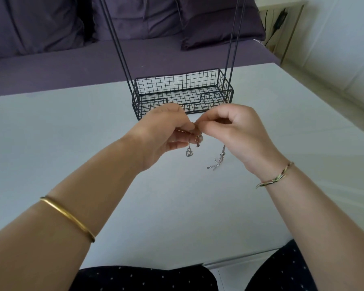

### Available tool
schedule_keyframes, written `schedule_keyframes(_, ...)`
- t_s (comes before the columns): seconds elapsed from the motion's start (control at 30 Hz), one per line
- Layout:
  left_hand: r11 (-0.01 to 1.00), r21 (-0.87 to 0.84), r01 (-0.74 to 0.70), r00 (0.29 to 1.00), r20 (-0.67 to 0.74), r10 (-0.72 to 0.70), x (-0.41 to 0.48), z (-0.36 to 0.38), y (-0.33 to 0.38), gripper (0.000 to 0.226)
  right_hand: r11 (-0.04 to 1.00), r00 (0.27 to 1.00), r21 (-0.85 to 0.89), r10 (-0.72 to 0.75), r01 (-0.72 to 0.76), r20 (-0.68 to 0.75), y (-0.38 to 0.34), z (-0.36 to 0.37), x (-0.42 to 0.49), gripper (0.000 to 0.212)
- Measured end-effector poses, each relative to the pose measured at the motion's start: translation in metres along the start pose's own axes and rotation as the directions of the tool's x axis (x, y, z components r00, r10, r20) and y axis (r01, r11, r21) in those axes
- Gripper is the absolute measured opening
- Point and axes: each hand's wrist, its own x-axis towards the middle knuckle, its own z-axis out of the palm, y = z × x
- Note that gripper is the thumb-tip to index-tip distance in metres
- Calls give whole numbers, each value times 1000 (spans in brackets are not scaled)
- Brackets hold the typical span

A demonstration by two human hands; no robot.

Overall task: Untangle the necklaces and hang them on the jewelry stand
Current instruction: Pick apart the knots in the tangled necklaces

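Count: two hands, one stand, one tangle of necklaces; the number of chains in the tangle cannot be told. Two pendants are visible, along with a small cluster of loose chain ends.

The left hand [164, 131] and the right hand [235, 133] are raised over the white table [51, 133], fingertips nearly meeting. Both pinch the necklaces [196, 137] at one knot: the left holds it between thumb and fingers, and the right between thumb and forefinger with the remaining fingers curled in.

Necklaces: fine, silver-toned chain bunched between the two sets of fingertips. An open heart-shaped pendant [189, 152] hangs just below the left fingers. Beside it is a smaller, darker pendant [198, 144] whose shape is not clear. The chain ends [216, 163], with clasps and short extender tails, dangle under the right palm, low over the table; contact with the surface cannot be told.

The jewelry stand [178, 86] is just beyond both hands. It is black wire with a grid basket base, and its four thin uprights [232, 38], two per side, run out of the top of the view. Nothing is visible in the basket.

There is one gold bangle [67, 217] on the left forearm and one woven thread bracelet [275, 175] on the right wrist. A purple sofa [72, 59] with cushions sits beyond the table.
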Motion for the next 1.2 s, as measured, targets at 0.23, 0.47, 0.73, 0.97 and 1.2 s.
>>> schedule_keyframes(0.23,997,-48,65,997,-26,-67,-1,0,2,27,999,998,-41,-23,20,-66,6,2,1,14)
schedule_keyframes(0.47,987,-141,81,993,-76,-92,-1,-1,1,22,1000,1000,-27,2,-2,-19,5,3,1,12)
schedule_keyframes(0.73,999,-36,34,983,-181,-40,1,-4,1,18,976,992,186,103,-115,71,6,1,3,20)
schedule_keyframes(0.97,892,442,-94,952,-222,210,-3,0,-3,24,993,995,80,78,-82,55,9,1,3,10)
schedule_keyframes(1.2,963,255,-85,978,-164,129,0,-5,-3,11,997,997,-19,76,-75,21,7,-1,2,11)
